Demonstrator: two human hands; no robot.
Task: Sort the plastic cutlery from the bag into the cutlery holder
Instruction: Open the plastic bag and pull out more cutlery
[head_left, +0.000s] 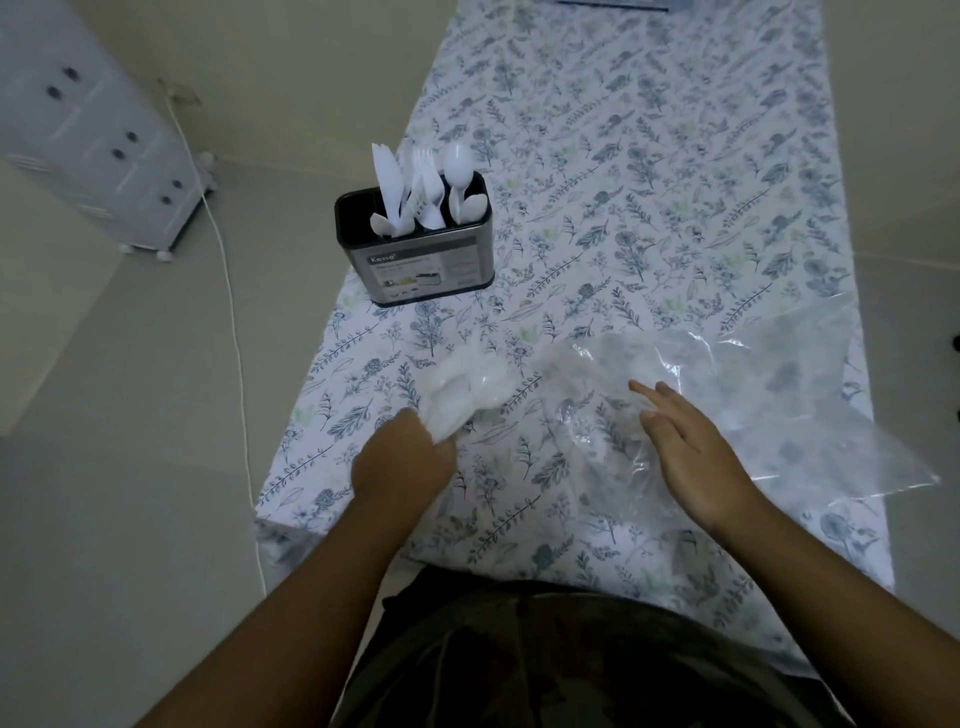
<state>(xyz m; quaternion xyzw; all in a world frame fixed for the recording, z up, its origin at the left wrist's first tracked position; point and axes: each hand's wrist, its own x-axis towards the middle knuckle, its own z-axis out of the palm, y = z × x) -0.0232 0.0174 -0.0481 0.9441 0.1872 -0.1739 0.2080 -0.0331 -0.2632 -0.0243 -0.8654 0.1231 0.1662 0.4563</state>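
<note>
Clutching a blurred bunch of white plastic cutlery (462, 395) at lower centre, the left hand (402, 460) is fisted round the handles. Right hand (691, 457), fingers spread, presses flat on the clear plastic bag (769, 395), which looks nearly empty. Further up, the cutlery holder (418, 260) already stands stocked with knives, forks and spoons, so we're likely late on. Floral-clothed bench (649, 182); white drawer unit (98, 135) upper left.
</note>
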